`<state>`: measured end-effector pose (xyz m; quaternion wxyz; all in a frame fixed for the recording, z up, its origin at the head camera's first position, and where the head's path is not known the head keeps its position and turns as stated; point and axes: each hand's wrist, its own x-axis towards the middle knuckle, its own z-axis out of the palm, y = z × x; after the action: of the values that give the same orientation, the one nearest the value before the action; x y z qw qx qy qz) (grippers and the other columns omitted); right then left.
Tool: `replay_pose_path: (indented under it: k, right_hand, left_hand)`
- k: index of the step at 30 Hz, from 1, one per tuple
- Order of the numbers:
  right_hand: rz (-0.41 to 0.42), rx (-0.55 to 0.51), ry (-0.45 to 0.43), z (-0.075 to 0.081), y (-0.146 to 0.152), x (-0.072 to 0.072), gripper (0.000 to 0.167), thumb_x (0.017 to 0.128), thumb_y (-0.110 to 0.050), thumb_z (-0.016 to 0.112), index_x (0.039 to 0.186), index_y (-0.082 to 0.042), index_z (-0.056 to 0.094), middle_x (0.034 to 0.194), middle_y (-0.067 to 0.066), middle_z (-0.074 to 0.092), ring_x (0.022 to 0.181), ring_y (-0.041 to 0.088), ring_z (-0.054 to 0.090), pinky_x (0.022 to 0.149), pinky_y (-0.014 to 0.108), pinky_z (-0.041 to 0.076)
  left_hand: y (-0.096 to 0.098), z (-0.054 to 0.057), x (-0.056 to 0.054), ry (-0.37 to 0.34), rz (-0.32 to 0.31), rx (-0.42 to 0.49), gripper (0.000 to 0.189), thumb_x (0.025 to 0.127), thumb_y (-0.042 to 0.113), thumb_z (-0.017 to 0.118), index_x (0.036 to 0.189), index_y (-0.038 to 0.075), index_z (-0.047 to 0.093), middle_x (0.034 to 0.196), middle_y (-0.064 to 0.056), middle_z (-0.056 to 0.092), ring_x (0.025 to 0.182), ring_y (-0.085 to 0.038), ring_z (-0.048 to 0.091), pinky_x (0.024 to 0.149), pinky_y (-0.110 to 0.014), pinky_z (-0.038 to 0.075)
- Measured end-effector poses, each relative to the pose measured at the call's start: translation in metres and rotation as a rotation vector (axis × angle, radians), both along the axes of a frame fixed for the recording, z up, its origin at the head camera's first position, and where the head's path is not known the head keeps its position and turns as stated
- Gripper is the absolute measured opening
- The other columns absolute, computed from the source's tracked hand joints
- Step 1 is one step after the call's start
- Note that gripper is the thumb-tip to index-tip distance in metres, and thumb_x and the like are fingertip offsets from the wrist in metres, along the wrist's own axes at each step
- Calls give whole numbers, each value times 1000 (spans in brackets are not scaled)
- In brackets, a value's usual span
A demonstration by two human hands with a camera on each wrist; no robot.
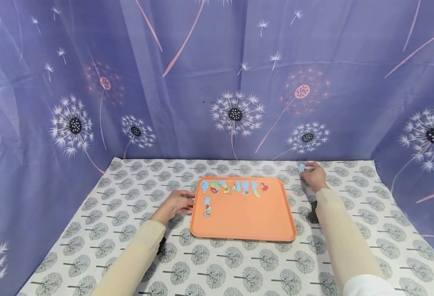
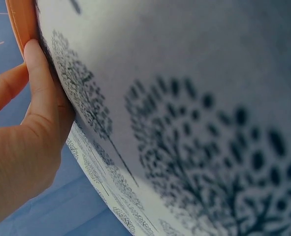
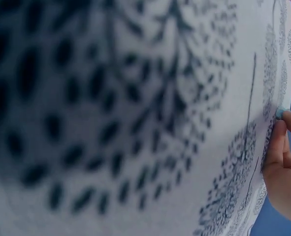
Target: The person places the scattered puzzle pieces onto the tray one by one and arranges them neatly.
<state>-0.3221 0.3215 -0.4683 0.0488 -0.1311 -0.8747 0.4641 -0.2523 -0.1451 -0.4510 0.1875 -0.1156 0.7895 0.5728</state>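
Observation:
An orange tray (image 1: 243, 222) lies on the cloth-covered table. My left hand (image 1: 179, 202) grips the tray's left rim, and its thumb and fingers meet the orange edge in the left wrist view. Several flat, colourful puzzle pieces (image 1: 245, 188) form a row along the tray's far side, with a small column of pieces (image 1: 207, 206) beneath the row's left end. Beyond the tray's far right corner, my right hand (image 1: 314, 176) pinches a light-blue puzzle piece (image 1: 301, 167) between thumb and fingers. Only a bit of that piece (image 3: 280, 113) shows in the right wrist view.
A white cloth with grey tree prints (image 1: 217, 275) covers the table. Behind and at both sides hangs a purple-blue dandelion curtain (image 1: 187, 111), which meets the table's back edge close to my right hand. A black wrist mount (image 1: 313, 212) sits under the right forearm.

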Motion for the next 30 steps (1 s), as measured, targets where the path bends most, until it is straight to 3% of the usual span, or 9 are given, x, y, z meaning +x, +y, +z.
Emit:
replay_pose_path:
  k: [6, 10, 13, 18, 24, 27, 30]
  right_hand:
    - [-62, -61, 23, 3, 3, 3, 46, 92, -8, 55, 136, 3, 49, 98, 16, 64, 68, 5, 58, 58, 22, 54]
    - [-20, -184, 55, 12, 1, 5, 46, 93, -5, 56, 136, 6, 47, 97, 15, 63, 70, 1, 62, 73, 24, 61]
    - [24, -323, 52, 22, -3, 8, 48, 94, -3, 57, 138, 9, 42, 90, 6, 63, 72, 2, 64, 85, 29, 59]
    - [85, -455, -14, 39, -15, 11, 54, 94, -2, 58, 142, 10, 35, 79, -2, 66, 72, 4, 67, 90, 28, 56]
    - [163, -481, -65, 52, -38, 10, 54, 94, -3, 59, 141, 10, 36, 92, 7, 67, 76, 6, 70, 89, 27, 56]
    - [216, -462, -101, 55, -52, 10, 54, 95, -4, 59, 141, 9, 36, 108, 18, 63, 80, 7, 69, 92, 29, 55]
    - [260, -483, -127, 56, -67, 10, 53, 94, -4, 60, 140, 10, 37, 110, 18, 61, 84, 10, 69, 94, 30, 54]
  left_hand:
    - [1, 0, -1, -2, -4, 7, 38, 88, -1, 64, 126, -3, 59, 83, -18, 67, 61, -17, 65, 63, -27, 62]
    - [1, 1, -1, 0, -3, 1, 38, 89, -1, 64, 126, -3, 59, 82, -17, 67, 61, -16, 65, 63, -27, 62]
    - [1, 1, -1, -2, -2, -8, 37, 89, -1, 64, 126, -2, 59, 82, -17, 67, 62, -17, 65, 63, -27, 63]
    - [0, 0, -1, 0, -6, -9, 37, 89, -2, 64, 125, -2, 59, 83, -18, 68, 63, -17, 65, 64, -28, 63]
    - [0, 0, 0, -2, -1, -17, 37, 88, -1, 63, 125, -2, 59, 83, -17, 68, 62, -16, 65, 62, -27, 62]
    - [0, 2, 0, -3, -3, -13, 37, 88, -1, 64, 126, -2, 59, 83, -17, 68, 62, -16, 65, 62, -26, 62]
    - [0, 2, 0, 0, -9, -4, 38, 88, -1, 64, 126, -2, 59, 83, -17, 68, 63, -16, 65, 63, -27, 62]
